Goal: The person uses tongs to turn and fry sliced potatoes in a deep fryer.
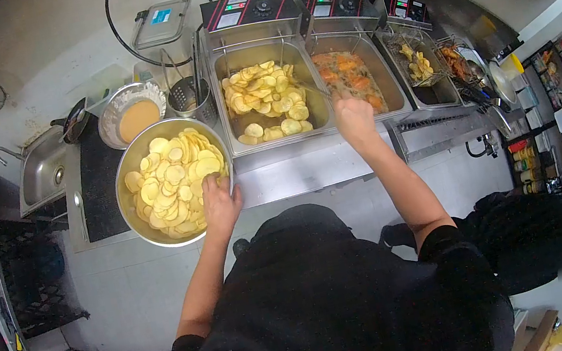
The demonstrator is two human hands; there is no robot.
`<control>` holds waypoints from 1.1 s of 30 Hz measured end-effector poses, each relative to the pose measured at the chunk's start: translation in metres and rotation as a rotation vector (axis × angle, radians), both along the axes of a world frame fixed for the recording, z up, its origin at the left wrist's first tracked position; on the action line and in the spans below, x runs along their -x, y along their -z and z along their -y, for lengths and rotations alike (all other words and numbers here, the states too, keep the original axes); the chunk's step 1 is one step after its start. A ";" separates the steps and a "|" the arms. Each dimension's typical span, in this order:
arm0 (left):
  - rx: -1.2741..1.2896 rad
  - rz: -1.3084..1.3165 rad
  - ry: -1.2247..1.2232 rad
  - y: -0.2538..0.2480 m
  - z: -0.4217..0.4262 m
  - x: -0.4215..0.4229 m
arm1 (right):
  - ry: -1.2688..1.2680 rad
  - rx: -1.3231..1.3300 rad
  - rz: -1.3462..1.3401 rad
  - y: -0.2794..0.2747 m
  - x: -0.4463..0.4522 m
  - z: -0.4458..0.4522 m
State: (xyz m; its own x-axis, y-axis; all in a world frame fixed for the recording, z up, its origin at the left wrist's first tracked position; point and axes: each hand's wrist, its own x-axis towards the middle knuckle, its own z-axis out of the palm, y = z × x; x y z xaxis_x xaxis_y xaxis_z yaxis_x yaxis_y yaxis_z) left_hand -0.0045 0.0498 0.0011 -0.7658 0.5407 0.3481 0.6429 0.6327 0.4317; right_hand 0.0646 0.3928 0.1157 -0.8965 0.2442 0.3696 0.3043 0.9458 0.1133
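A large steel bowl (127,215) heaped with thin potato slices (170,187) stands at the counter's front edge. My left hand (222,204) is closed over its right rim, fingers inside against the slices. My right hand (356,117) is closed around the handle of a metal utensil (311,86), which reaches left into the first fryer (239,145). Its working end is not clear among the potato slices (265,92) in that fryer. Just beyond my right hand, orange-brown pieces (354,80) bubble in the middle fryer (399,98).
A bowl of tan batter (140,120) and a perforated steel utensil holder (191,101) stand behind the potato bowl. At the right, a third fryer (436,95) carries a wire basket (419,64). A sink (44,172) is far left. Another person (532,236) is behind me at the right.
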 end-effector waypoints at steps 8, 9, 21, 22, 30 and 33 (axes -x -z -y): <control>-0.017 -0.003 0.017 0.001 0.000 0.000 | 0.059 0.081 -0.074 -0.035 -0.021 -0.005; -0.012 0.005 0.014 0.000 0.000 0.000 | 0.042 0.129 -0.117 -0.041 -0.026 -0.005; 0.024 -0.002 -0.002 -0.001 -0.003 0.000 | 0.111 0.245 -0.170 -0.078 -0.059 -0.035; 0.032 -0.020 -0.017 -0.001 -0.003 -0.001 | 0.115 0.245 -0.167 -0.078 -0.060 -0.037; 0.029 0.026 -0.023 0.002 -0.002 -0.001 | 0.098 0.362 -0.154 -0.087 -0.061 -0.040; 0.023 -0.002 -0.031 0.002 -0.002 -0.001 | 0.040 0.375 -0.204 -0.093 -0.070 -0.048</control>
State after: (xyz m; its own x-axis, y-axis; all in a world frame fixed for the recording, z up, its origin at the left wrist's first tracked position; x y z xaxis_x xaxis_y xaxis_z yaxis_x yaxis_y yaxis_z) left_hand -0.0030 0.0514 -0.0013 -0.7814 0.5247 0.3378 0.6240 0.6619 0.4153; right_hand 0.1349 0.4413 0.2085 -0.8011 0.4284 0.4179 0.3221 0.8972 -0.3022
